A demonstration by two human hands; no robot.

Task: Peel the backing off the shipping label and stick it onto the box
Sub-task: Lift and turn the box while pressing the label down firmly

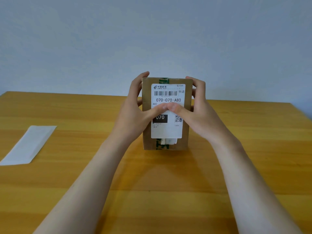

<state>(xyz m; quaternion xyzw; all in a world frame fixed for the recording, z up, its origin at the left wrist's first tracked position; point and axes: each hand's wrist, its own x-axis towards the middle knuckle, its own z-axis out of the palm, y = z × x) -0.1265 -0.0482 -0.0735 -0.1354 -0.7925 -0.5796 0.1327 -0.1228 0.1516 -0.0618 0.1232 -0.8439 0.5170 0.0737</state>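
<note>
A brown cardboard box (pixel 187 132) with green tape stands upright on the table in the middle of the view. A white shipping label (pixel 166 130) with a barcode and "070-070-A80" lies flat on the face turned toward me. My left hand (pixel 135 107) grips the box's left side, its thumb pressed on the label's middle. My right hand (pixel 197 108) grips the right side, its thumb pressed beside the other. The two thumbs touch at the label's centre. A white backing sheet (pixel 28 146) lies flat on the table at the far left.
The wooden table (pixel 168 183) reaches from the near edge back to a plain grey-blue wall (pixel 152 39). A torn scrap of an older white label shows below the new one, near the box's bottom edge.
</note>
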